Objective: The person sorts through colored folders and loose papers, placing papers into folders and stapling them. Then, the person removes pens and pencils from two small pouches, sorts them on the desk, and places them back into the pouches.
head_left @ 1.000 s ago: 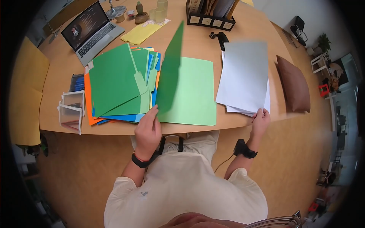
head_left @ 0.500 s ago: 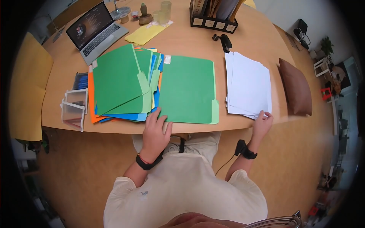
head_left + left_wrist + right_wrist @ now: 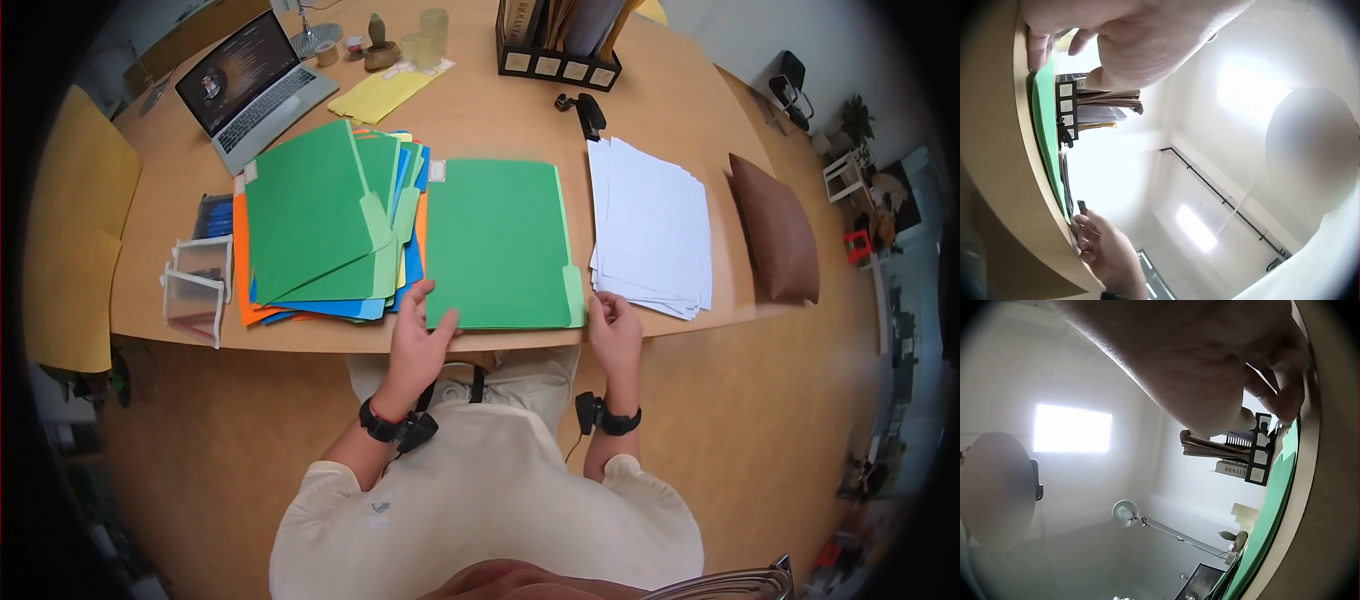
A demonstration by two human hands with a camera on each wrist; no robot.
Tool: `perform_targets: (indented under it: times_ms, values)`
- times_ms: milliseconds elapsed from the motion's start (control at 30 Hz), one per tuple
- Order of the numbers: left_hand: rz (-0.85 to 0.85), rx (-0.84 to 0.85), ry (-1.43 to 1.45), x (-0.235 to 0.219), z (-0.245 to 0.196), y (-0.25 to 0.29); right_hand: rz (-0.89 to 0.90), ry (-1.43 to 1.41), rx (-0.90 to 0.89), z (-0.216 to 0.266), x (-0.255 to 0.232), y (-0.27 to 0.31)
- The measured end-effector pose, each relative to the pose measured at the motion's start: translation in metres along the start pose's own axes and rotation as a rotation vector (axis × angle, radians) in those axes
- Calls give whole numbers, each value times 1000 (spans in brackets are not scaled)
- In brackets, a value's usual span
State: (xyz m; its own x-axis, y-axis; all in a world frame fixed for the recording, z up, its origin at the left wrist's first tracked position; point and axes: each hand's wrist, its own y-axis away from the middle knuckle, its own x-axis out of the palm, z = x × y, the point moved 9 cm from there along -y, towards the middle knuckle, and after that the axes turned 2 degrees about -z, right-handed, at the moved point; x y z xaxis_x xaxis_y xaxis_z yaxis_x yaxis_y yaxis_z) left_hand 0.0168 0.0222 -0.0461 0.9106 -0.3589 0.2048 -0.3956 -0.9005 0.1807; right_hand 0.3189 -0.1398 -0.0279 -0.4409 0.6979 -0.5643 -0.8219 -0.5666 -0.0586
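Note:
A closed green file folder (image 3: 500,245) with a lighter green tab lies in front of the person in the head view. The left hand (image 3: 418,335) is at its lower left corner, fingers extended along the side and thumb apart near the front edge. At the lower right corner is the right hand (image 3: 616,335), loosely bent, fingertips right at the folder's edge. The right wrist view has these fingers (image 3: 1291,403) beside the green edge. White paper sheets (image 3: 652,230) lie stacked just beyond the right hand.
Left of the folder lies a fanned pile of green, blue and orange folders (image 3: 310,215). Around it are a laptop (image 3: 260,100), mesh pouches (image 3: 195,290) and a yellow packet (image 3: 385,95). A black stapler (image 3: 588,118), a file organizer (image 3: 558,68) and a brown cushion (image 3: 775,230) are farther out.
The folder's raised cover came down and it now lies closed, shifted slightly. The right hand let go of the papers and moved left to the folder's edge. The left hand stays at the left corner.

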Motion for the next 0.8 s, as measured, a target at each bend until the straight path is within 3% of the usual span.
perform_targets:
  times_ms: [100,200,400,567,667,800]
  values:
    - [-14,140,-204,10,-13,6,65,20,13,7,6,7]
    - [34,150,-225,9,-27,10,132,-4,20,12,15,12]
    - [-246,315,-216,-59,-72,5,338,-228,-62,58,72,19]
    - [-375,254,-160,-136,-80,-1,489,-269,-198,138,143,19]
    - [-515,494,-649,-171,-110,5,541,-161,-271,171,184,23]
    - [-755,261,-1001,-237,-123,4,657,38,-240,173,222,38]
